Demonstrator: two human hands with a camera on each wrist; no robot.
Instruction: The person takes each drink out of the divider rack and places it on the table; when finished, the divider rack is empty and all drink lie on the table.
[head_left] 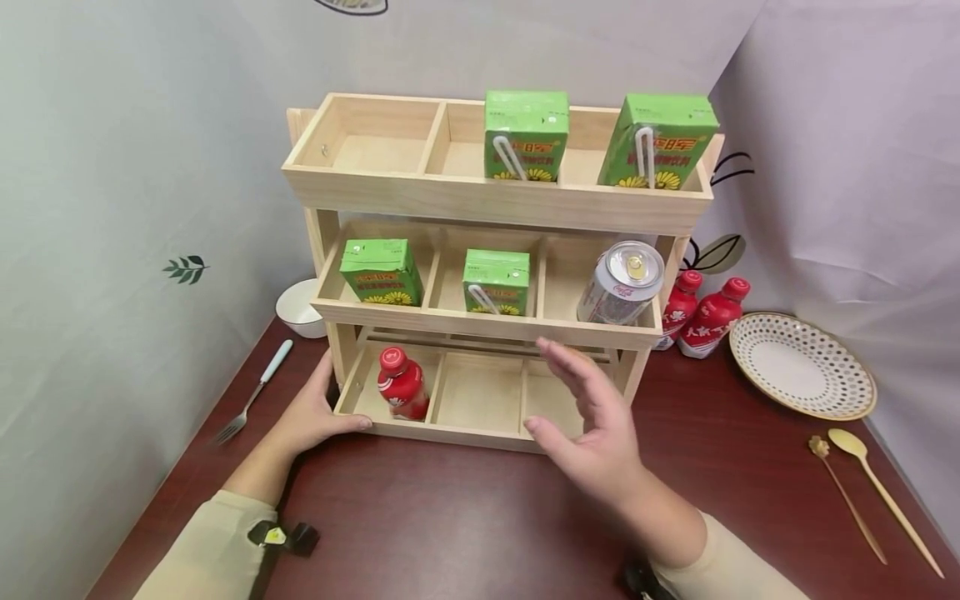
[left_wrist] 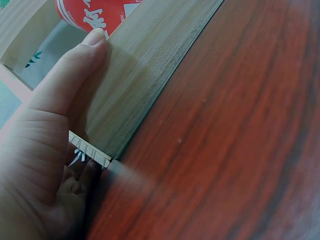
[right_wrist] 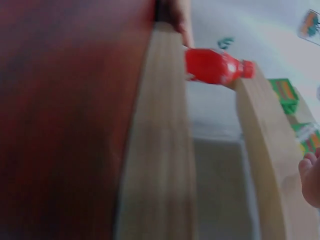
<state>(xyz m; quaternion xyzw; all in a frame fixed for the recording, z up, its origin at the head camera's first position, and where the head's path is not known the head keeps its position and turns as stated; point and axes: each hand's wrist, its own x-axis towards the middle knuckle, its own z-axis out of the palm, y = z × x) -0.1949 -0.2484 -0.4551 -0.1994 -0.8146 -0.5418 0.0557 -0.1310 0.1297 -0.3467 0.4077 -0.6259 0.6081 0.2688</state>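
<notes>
A three-tier wooden shelf (head_left: 495,202) with divided compartments stands on the table. My left hand (head_left: 309,419) grips its bottom left corner, thumb over the front board (left_wrist: 145,70) and fingers round the side. Just behind that thumb, a red bottle (head_left: 405,390) with a red cap stands in the bottom left compartment. My right hand (head_left: 600,437) is in front of the bottom right compartment, fingers extended, thumb apart, holding nothing. Green drink cartons (head_left: 525,133) occupy the top and middle tiers, some with white straws. At the middle tier's right leans a silver soda can (head_left: 621,283).
Right of the shelf are two red bottles (head_left: 712,321) and a dotted oval plate (head_left: 802,367). Two gold-coloured utensils, one a spoon (head_left: 892,496), lie at far right. On the left are a white bowl (head_left: 302,310) and a fork (head_left: 255,392). Pale cloth surrounds the table (head_left: 450,525).
</notes>
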